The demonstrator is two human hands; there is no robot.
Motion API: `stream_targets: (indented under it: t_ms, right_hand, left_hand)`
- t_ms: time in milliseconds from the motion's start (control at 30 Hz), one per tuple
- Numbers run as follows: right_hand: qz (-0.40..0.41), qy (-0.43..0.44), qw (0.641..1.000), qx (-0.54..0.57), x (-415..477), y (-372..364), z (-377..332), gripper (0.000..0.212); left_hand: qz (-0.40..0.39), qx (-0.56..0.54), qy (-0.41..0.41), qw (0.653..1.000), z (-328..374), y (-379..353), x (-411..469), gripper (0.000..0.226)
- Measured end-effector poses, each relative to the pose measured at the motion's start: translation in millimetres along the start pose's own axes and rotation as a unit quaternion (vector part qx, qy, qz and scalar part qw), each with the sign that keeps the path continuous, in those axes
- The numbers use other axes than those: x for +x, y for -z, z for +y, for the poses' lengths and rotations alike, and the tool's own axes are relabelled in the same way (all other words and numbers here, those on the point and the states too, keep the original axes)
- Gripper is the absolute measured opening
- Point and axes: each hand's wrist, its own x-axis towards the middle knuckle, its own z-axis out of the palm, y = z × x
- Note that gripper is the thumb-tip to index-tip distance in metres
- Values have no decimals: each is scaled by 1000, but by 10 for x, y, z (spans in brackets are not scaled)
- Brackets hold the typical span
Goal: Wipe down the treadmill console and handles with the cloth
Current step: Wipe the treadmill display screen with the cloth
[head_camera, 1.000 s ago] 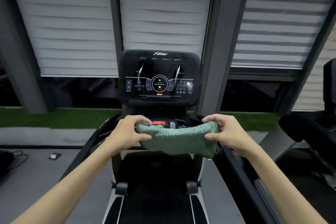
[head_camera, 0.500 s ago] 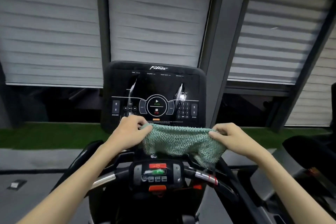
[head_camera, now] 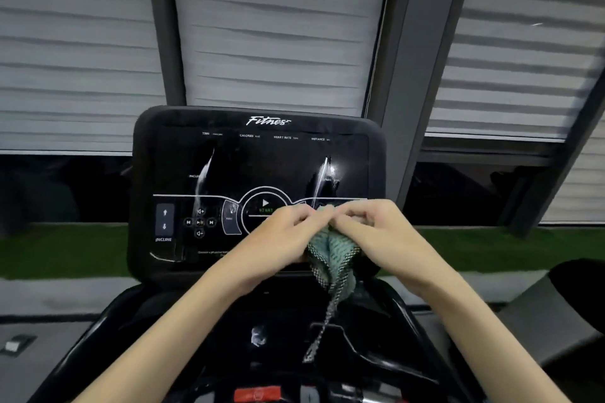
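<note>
Both hands are meeting in front of the lower right part of the treadmill console (head_camera: pixel 229 170), just right of its round start button (head_camera: pixel 265 203). The left hand (head_camera: pixel 288 226) is pinching the top edge of the green knitted cloth (head_camera: pixel 330 258) with curled fingers, and the right hand (head_camera: pixel 370 229) is gripping the same edge right beside it, so that the fingertips of the two hands are touching or nearly touching. The cloth is hanging bunched and folded below the hands. Its body is lying against the console's bottom edge, and a thin corner is trailing down over the black tray (head_camera: pixel 376 337) beneath the console. The console screen is standing upright, dark, with white markings and streaks of glare showing. A red button (head_camera: pixel 258 394) is peeking in at the bottom edge of the view. Grey window blinds (head_camera: pixel 278 42) are filling the wall behind the machine, and a strip of green turf (head_camera: pixel 65 252) is running along below them.
</note>
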Motion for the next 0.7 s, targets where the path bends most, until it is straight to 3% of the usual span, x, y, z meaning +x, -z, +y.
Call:
stream_targets:
  t_ms: [67,200,300,367,433,567,700]
  right_hand:
    - [-34,-10,998,53,126,127,41,26]
    - [-96,-49,977,183,350,493,194,35]
    - [-48,-19,989,138,492,711,382,17]
    - [-4,11,998,63,560,801,519,16]
    - [-30,21,999,27,610,857,650,31]
    - [-167,-12,984,62,692,929,844,86]
    - [-195,-38,960,196,766,950,909,90]
  left_hand:
    - [-6,3,-13,1000,-12,-14,150,68]
    - [11,25,-31,999,-52,-78,458,50]
    - [43,-76,-24,996,-37,-174,667,23]
    - [53,-112,-7,992,-21,-229,768,22]
    - [43,-140,-4,989,-3,-269,851,25]
    - [12,-173,-24,985,31,-291,985,42]
    - [-29,-185,-30,982,7,-274,1073,42]
